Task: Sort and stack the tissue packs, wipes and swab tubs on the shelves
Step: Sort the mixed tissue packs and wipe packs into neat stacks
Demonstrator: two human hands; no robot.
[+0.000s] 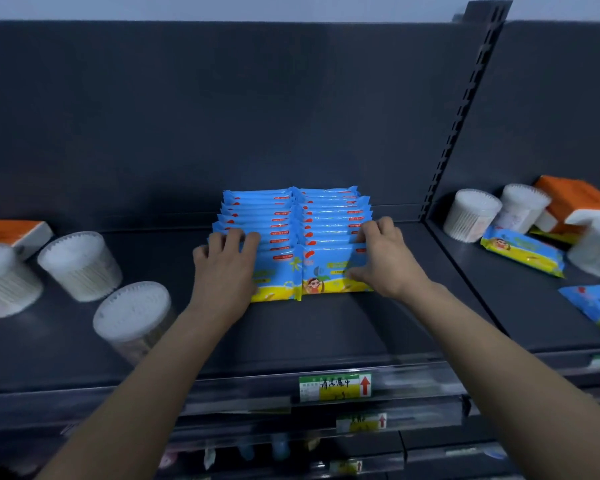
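Two rows of blue-and-yellow plastic wipe packs (297,237) stand on edge, side by side, mid dark grey metal shelf (326,334), running back toward the rear panel. Left hand (226,261) grips the left row, fingers bent over the tops of the front packs. Right hand (383,254) grips the right row, fingers over the tops, thumb on the front pack's face. Three clear round cotton-swab tubs (80,265) sit well left, an orange-and-white tissue pack (11,233) behind them. In the right bay: two more swab tubs (471,214), an orange tissue pack (575,199) and a loose wipe pack (523,251) lying flat. A green-yellow price label (335,386) is on the shelf's front edge.
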